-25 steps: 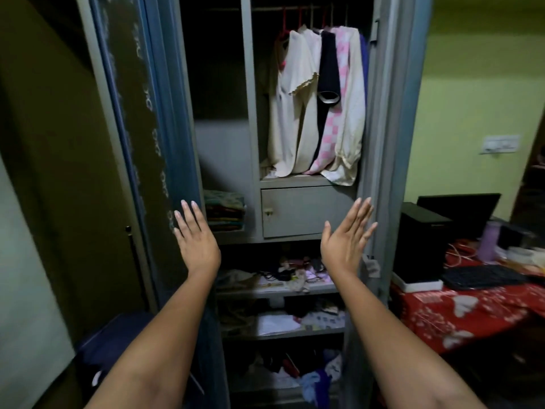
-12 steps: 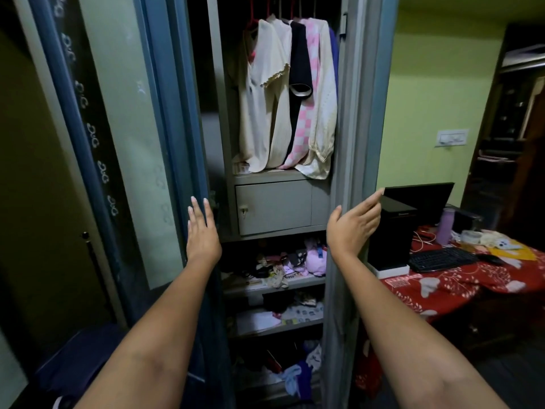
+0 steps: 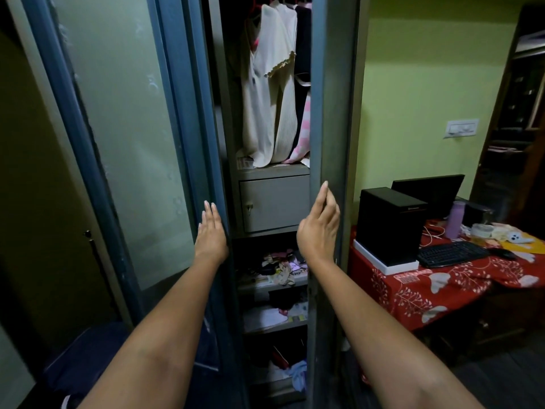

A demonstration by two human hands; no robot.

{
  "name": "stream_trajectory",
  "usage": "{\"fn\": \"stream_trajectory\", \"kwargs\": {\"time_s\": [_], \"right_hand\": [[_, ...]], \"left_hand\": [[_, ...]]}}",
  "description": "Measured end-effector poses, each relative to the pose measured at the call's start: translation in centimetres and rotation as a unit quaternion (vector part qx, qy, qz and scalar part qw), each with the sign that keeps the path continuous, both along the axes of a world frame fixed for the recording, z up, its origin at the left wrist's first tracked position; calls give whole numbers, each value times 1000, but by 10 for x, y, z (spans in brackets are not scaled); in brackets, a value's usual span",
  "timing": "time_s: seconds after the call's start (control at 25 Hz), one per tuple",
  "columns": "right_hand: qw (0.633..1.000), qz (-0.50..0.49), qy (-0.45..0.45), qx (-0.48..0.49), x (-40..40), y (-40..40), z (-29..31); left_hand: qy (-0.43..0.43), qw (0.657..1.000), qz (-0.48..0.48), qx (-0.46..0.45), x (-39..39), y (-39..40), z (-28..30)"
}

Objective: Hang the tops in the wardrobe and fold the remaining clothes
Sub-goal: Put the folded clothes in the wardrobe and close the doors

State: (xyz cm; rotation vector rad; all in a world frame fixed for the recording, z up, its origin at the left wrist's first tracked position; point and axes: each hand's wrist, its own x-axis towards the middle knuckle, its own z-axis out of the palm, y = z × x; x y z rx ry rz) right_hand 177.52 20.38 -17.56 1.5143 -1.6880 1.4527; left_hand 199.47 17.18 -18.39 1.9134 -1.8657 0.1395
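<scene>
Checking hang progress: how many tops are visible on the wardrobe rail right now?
3. A cream top on the left, a dark one behind it, a pink-checked one lowest right. The right door may hide more.

The room is dim, with a yellow-green wall [image 3: 413, 93] on the right carrying a white switch plate [image 3: 462, 129]. Below it stands a table [image 3: 436, 293] under a red floral cloth, bearing a black box [image 3: 390, 224] on a white base, a dark monitor [image 3: 430, 191], a black keyboard [image 3: 451, 253] and a lilac bottle [image 3: 455, 219] (other small items beside it are too blurred to name). A dark shelving unit [image 3: 519, 113] fills the far right, over dark flooring [image 3: 501, 376], and an olive wall [image 3: 29, 172] lies at left.
</scene>
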Motion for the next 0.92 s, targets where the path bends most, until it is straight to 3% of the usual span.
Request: {"fn": "stream_trajectory", "kwargs": {"time_s": [0.2,0.6,0.92], "right_hand": [[995,61,71,20,20,-30,-4],[966,170,190,-48,42,-121,-13],[933,215,287,-30,34,-188,-25]], "left_hand": [[-7,999,23,-24,-10,-24,-9],[-23,995,49,-81,-17,-98,-25],[150,982,7,-115,-24,-145,-21]]}}
